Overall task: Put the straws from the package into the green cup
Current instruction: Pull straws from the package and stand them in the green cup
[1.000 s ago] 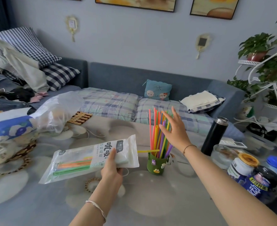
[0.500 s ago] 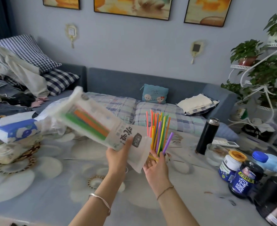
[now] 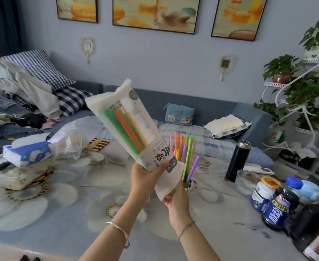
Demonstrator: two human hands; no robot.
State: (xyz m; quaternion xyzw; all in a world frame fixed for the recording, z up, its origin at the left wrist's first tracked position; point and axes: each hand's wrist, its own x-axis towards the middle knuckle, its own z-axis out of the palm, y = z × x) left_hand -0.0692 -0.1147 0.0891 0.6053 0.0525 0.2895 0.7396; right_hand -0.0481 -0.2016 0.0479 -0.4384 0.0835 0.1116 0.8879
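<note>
My left hand (image 3: 144, 178) grips the white straw package (image 3: 128, 129) near its lower end and holds it tilted, open end down. Green, orange and yellow straws (image 3: 125, 129) show through its clear window. My right hand (image 3: 175, 199) is below, fingers pinching the package's white bottom edge. Behind both hands stands the green cup (image 3: 187, 184), mostly hidden, with several coloured straws (image 3: 185, 153) sticking up out of it.
A black flask (image 3: 237, 160), glass bowl (image 3: 248, 180), jars (image 3: 266, 193) and a dark blue bottle (image 3: 278, 208) stand at right. Tissue box (image 3: 28, 150) and plastic bag (image 3: 71, 140) lie at left on the flower-printed table (image 3: 61, 204). A sofa runs behind.
The package has swung from flat to steeply tilted, open end down. My right hand left the straws in the cup and came under the package's lower edge.
</note>
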